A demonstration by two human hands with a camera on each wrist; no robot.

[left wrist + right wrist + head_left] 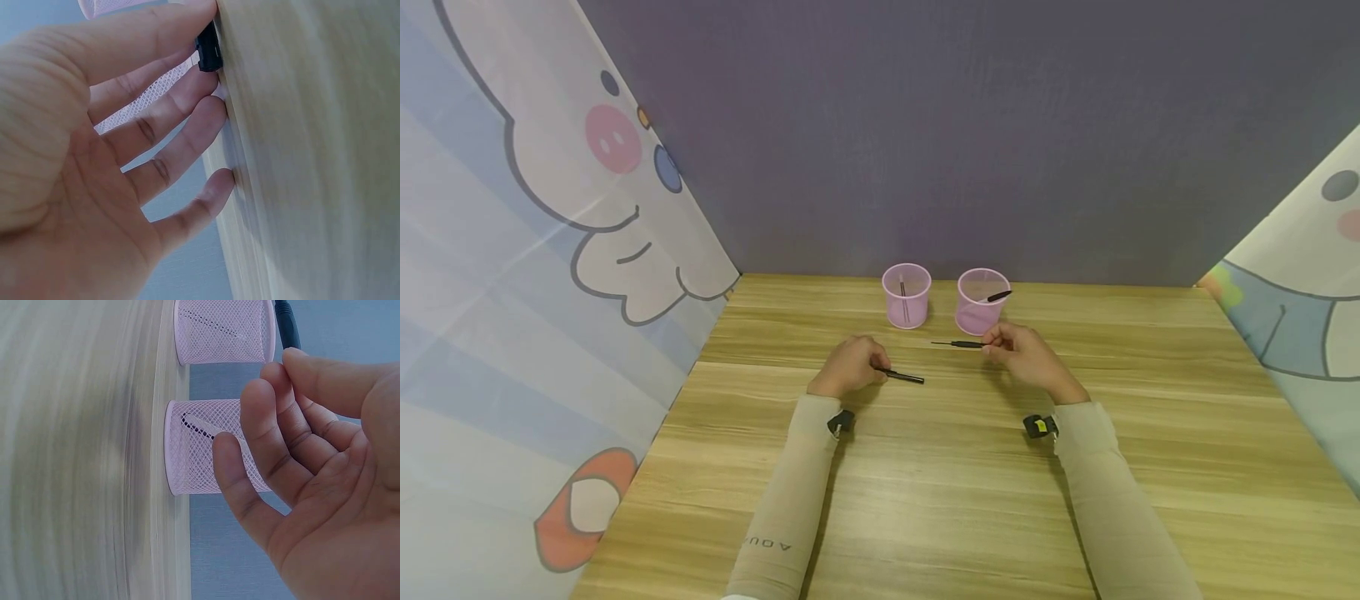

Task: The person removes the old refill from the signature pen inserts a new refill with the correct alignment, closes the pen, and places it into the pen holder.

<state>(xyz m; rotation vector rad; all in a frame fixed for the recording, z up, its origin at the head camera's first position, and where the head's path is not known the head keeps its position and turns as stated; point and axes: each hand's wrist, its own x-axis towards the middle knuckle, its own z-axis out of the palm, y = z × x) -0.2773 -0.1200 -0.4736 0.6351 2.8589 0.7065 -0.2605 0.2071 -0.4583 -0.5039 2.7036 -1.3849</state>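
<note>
My left hand (852, 367) pinches one end of a black pen (904, 377) low over the table. In the left wrist view, the other fingers of that hand (125, 150) are spread, tips right at the tabletop. Farther right, my right hand (1021, 353) pinches the handle end of a small black screwdriver (966, 344), whose thin shaft points left. The right wrist view has the screwdriver handle (287, 325) at the thumb and index fingertips. Just beyond the hands stand two pink mesh pen cups, the left cup (895, 310) and the right cup (973, 318).
A thin dark stick (903, 292) leans inside the left cup. From the right cup juts a slim thing with a black end (999, 296). A grey wall (925, 150) rises behind the wooden table (940, 500), and cartoon-printed sheets (550, 317) hang at both sides.
</note>
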